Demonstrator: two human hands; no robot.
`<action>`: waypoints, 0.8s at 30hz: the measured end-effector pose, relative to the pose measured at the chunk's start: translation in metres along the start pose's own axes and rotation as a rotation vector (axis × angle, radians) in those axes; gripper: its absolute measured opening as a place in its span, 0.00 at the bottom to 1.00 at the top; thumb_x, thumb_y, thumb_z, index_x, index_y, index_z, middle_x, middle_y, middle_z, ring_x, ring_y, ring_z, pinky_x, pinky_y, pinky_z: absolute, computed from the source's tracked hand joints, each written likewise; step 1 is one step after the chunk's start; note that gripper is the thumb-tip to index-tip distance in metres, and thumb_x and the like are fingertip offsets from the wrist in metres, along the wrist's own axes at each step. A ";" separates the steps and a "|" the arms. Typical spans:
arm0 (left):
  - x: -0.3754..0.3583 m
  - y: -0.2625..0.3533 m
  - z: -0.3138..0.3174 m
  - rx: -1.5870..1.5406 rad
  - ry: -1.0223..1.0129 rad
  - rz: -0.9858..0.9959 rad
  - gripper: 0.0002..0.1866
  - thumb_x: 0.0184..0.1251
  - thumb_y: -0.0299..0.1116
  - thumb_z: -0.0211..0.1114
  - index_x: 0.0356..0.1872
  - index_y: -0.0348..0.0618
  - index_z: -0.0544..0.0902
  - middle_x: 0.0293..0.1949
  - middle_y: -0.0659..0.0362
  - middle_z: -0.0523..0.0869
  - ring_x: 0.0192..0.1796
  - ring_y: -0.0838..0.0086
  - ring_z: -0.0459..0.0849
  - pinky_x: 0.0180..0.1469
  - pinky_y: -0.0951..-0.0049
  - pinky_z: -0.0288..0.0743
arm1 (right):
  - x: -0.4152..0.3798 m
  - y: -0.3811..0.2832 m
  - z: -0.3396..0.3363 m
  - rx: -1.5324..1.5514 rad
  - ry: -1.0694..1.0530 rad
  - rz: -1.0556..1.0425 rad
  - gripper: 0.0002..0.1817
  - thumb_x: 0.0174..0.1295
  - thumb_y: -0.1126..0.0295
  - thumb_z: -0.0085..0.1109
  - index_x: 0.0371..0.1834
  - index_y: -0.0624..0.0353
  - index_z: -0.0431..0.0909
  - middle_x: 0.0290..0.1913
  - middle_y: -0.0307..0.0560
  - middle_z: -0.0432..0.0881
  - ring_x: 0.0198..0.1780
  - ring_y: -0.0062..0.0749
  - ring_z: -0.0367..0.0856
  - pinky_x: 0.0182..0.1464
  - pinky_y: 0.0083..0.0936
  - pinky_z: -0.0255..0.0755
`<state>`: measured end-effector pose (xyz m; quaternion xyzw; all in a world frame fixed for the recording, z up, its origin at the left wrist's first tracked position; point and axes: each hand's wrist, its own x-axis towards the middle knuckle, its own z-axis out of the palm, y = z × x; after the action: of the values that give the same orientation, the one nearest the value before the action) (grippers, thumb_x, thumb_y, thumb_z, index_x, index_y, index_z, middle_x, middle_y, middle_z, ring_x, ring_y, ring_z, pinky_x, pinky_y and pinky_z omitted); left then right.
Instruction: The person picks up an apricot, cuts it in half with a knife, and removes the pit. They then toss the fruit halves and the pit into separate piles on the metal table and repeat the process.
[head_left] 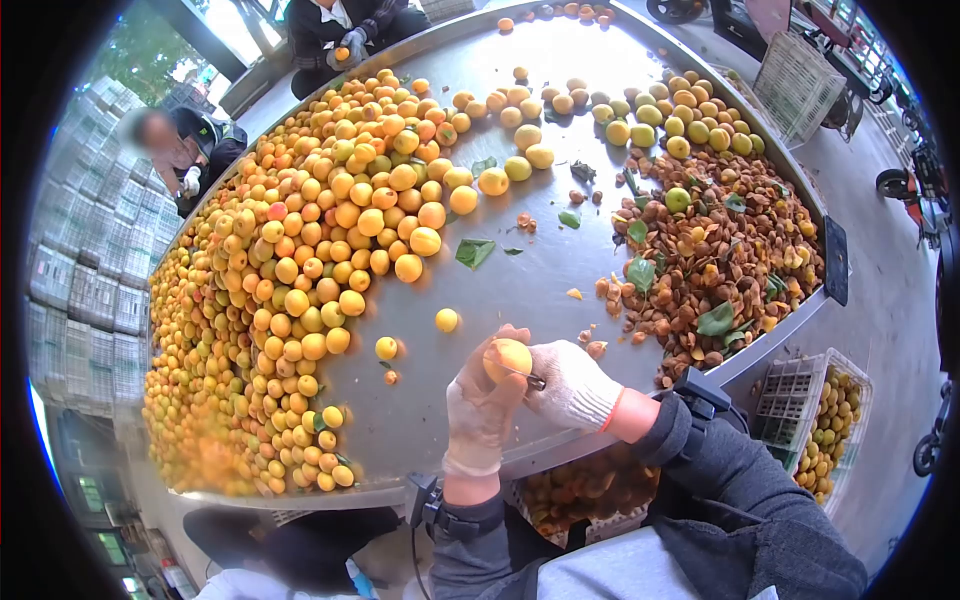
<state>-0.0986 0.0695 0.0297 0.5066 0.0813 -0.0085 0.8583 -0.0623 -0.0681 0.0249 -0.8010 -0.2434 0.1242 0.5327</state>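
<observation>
My left hand (476,405), in a white work glove with bare fingertips, is closed around an orange-yellow apricot (508,361). In my gloved right hand (574,384) is a small knife (537,381), mostly hidden by the fingers, with its thin metal part against the apricot's lower right side. Both hands are close together above the near edge of the metal table (420,400). Just beyond them lie a loose apricot (447,320) and, to the left, another apricot (386,348).
A large apricot heap (330,230) covers the table's left side. At right lies a pile of brown pits and scraps (715,250) with leaves. A crate of apricots (825,420) stands at lower right, another crate (590,485) below the edge. Two co-workers (345,40) sit across and at left.
</observation>
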 end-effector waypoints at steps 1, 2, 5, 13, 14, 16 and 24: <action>-0.001 0.000 0.002 0.053 -0.008 0.000 0.34 0.50 0.33 0.79 0.58 0.35 0.75 0.54 0.56 0.80 0.55 0.70 0.78 0.58 0.72 0.73 | -0.001 0.002 0.001 -0.013 0.035 -0.029 0.17 0.53 0.75 0.58 0.47 0.54 0.82 0.38 0.55 0.84 0.40 0.51 0.83 0.42 0.34 0.77; -0.004 0.000 0.004 0.050 -0.007 -0.005 0.34 0.50 0.33 0.79 0.58 0.35 0.75 0.54 0.56 0.80 0.55 0.70 0.78 0.58 0.72 0.73 | -0.003 0.003 0.002 -0.026 0.071 -0.056 0.16 0.53 0.75 0.58 0.47 0.54 0.82 0.38 0.55 0.84 0.40 0.52 0.83 0.42 0.35 0.77; -0.006 0.000 0.013 0.336 0.062 0.151 0.33 0.51 0.33 0.79 0.59 0.35 0.75 0.51 0.57 0.82 0.53 0.74 0.79 0.59 0.75 0.72 | -0.004 0.003 0.004 0.014 0.152 -0.035 0.16 0.52 0.75 0.59 0.46 0.54 0.82 0.37 0.55 0.84 0.40 0.53 0.82 0.41 0.35 0.76; -0.007 0.009 0.013 0.717 0.040 0.258 0.29 0.51 0.26 0.77 0.56 0.37 0.76 0.45 0.57 0.85 0.48 0.74 0.83 0.53 0.75 0.77 | 0.005 0.012 -0.011 0.224 -0.256 0.096 0.11 0.53 0.76 0.59 0.40 0.59 0.83 0.30 0.51 0.84 0.33 0.38 0.83 0.40 0.29 0.75; -0.007 0.010 0.011 0.717 0.038 0.254 0.29 0.51 0.26 0.77 0.56 0.37 0.76 0.45 0.57 0.85 0.48 0.74 0.83 0.53 0.75 0.77 | 0.005 0.017 -0.012 0.340 -0.390 0.140 0.09 0.54 0.76 0.59 0.38 0.60 0.83 0.29 0.49 0.84 0.32 0.33 0.82 0.40 0.28 0.75; -0.006 0.010 0.005 0.334 -0.063 0.034 0.30 0.50 0.22 0.76 0.57 0.38 0.76 0.46 0.57 0.84 0.49 0.74 0.82 0.53 0.75 0.77 | 0.003 0.012 -0.013 0.413 -0.386 0.163 0.09 0.54 0.75 0.59 0.38 0.60 0.84 0.29 0.47 0.84 0.32 0.30 0.81 0.40 0.27 0.74; 0.011 0.008 -0.020 0.281 0.200 0.156 0.31 0.50 0.23 0.75 0.59 0.37 0.75 0.49 0.59 0.83 0.51 0.74 0.80 0.54 0.75 0.76 | 0.001 -0.020 -0.074 0.452 -0.185 0.372 0.12 0.55 0.73 0.61 0.43 0.62 0.82 0.32 0.41 0.83 0.38 0.23 0.79 0.44 0.22 0.74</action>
<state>-0.0897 0.0921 0.0255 0.6247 0.1249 0.0975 0.7646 -0.0326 -0.1202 0.0727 -0.6782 -0.1063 0.3430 0.6411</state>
